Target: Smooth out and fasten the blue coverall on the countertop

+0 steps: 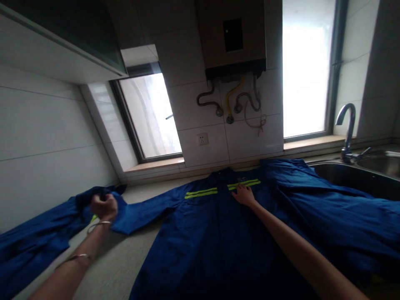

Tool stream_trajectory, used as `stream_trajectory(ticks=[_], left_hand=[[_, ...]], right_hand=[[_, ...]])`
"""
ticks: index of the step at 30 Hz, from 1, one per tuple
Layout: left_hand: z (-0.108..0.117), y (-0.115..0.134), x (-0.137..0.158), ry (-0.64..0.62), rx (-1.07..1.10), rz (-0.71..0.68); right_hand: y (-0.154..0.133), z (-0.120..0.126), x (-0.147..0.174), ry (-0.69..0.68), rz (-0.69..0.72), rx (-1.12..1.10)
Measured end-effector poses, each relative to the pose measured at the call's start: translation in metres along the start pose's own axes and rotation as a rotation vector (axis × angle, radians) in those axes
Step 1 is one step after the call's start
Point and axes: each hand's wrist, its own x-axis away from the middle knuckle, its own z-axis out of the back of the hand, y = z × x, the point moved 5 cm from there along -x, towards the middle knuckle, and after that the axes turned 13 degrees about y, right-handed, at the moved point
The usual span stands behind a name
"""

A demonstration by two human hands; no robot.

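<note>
A dark blue work jacket (193, 233) with yellow-green stripes is spread on the counter, its collar toward the wall. My left hand (104, 206), slightly blurred and wearing bracelets on the wrist, is closed at the cuff end of the jacket's left-lying sleeve (146, 212); the cuff fabric bunches beside its fingers. Flat on the jacket's chest, at the right-hand stripe, rests my right hand (244, 195) with its fingers stretched out.
More blue clothing (40, 233) lies at the left, and another blue garment (331, 212) spreads on the right toward the sink (325, 168). A faucet (348, 133) stands there. On the wall hangs a water heater (215, 37) above its hoses. An upper cabinet (62, 54) juts out at upper left.
</note>
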Motion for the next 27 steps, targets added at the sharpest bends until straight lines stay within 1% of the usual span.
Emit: stream_trajectory(ticks=[2, 3, 4, 5, 6, 7, 9, 10, 12, 13, 15, 18, 21, 23, 27], left_hand=[[-0.021, 0.042, 0.019, -0.032, 0.115, -0.105], [-0.028, 0.070, 0.037, -0.077, 0.244, -0.243], [-0.034, 0.096, 0.062, -0.140, 0.350, -0.378], [-0.038, 0.118, 0.090, -0.220, 0.424, -0.476], [-0.042, 0.136, 0.122, -0.309, 0.474, -0.552], [-0.046, 0.149, 0.154, -0.404, 0.488, -0.613], [-0.057, 0.159, 0.215, -0.586, 0.396, -0.732], [-0.064, 0.159, 0.240, -0.675, 0.329, -0.779], [-0.079, 0.150, 0.272, -0.821, 0.203, -0.806], [-0.085, 0.146, 0.280, -0.873, 0.160, -0.804], [-0.096, 0.140, 0.283, -0.936, 0.124, -0.805], [-0.104, 0.142, 0.275, -0.975, 0.132, -0.834], [-0.107, 0.148, 0.268, -0.989, 0.136, -0.843], [-0.104, 0.154, 0.267, -0.960, 0.165, -0.861], [-0.087, 0.167, 0.267, -0.816, 0.347, -0.949]], right_hand=[[0.000, 0.000, 0.000, -0.002, 0.001, -0.003], [0.000, 0.001, 0.000, -0.008, -0.002, -0.002], [-0.001, 0.001, 0.000, -0.015, -0.003, -0.002], [-0.001, 0.001, 0.001, -0.022, -0.001, 0.000], [-0.001, 0.001, 0.001, -0.028, -0.001, 0.003], [-0.001, 0.002, 0.001, -0.033, -0.001, 0.006], [-0.001, 0.002, 0.001, -0.028, 0.001, 0.011], [-0.001, 0.002, 0.001, -0.024, 0.001, 0.012], [-0.001, 0.001, 0.001, -0.012, 0.006, 0.010], [-0.001, 0.000, 0.001, -0.004, 0.010, 0.009], [0.000, -0.001, 0.001, 0.012, 0.016, 0.007], [0.001, -0.002, 0.001, 0.026, 0.000, 0.011], [0.001, -0.002, -0.001, 0.019, -0.021, 0.016], [0.000, -0.003, -0.002, 0.012, -0.027, 0.016], [0.000, -0.002, -0.003, 0.008, -0.030, -0.009]])
